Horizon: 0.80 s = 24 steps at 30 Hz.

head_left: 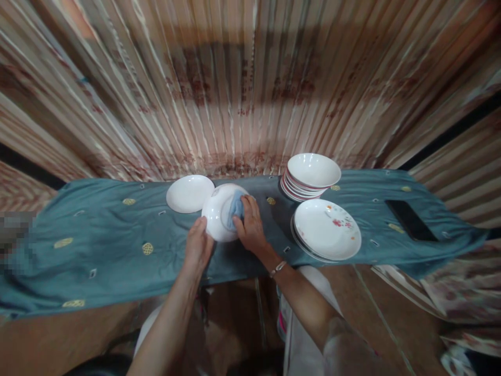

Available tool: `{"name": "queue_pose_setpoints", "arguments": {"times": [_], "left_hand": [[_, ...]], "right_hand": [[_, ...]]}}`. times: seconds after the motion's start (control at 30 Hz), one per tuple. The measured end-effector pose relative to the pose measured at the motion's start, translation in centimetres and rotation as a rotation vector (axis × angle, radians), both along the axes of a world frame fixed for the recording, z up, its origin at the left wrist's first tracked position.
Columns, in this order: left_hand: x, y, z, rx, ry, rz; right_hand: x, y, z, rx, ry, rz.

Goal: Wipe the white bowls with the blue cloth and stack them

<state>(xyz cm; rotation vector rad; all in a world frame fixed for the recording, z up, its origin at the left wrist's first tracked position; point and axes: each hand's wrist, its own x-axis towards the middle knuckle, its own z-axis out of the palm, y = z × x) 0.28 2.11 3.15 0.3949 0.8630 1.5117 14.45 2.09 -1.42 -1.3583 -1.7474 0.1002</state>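
A white bowl (214,219) is tipped so its underside faces me, over the middle of the cloth-covered table. My left hand (198,243) grips its left rim, thumb on the outer wall. With my right hand (250,222) I press a light blue cloth (234,209) against the bowl's base; the fingers are bent over the cloth. Just behind and left of the bowl lies a white plate (190,194). The bowl's inside is turned away and hidden.
Right of my hands stands a stack of white bowls (313,169) with red bands. In front of it is a short stack of flower-printed plates (321,230). A black phone (410,220) lies farther right on the green tablecloth (113,235). A pleated curtain (242,94) hangs behind.
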Motion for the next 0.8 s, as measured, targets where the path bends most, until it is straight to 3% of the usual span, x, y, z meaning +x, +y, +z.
{"name": "queue_pose_setpoints", "arguments": {"times": [0.33,0.6,0.8], "left_hand": [[-0.2,0.2,-0.5,-0.009,0.008,0.01],[-0.4,0.9,-1.6,-0.012,0.011,0.051],[-0.5,1.0,-1.5,-0.024,0.018,0.032]], "right_hand": [[-1.3,-2.0,-2.1,-0.037,0.031,-0.043],[-2.1,-4.1,-3.0,-0.115,0.052,0.046],[-2.4,-5.1,-3.1,-0.07,0.042,0.116]]}}
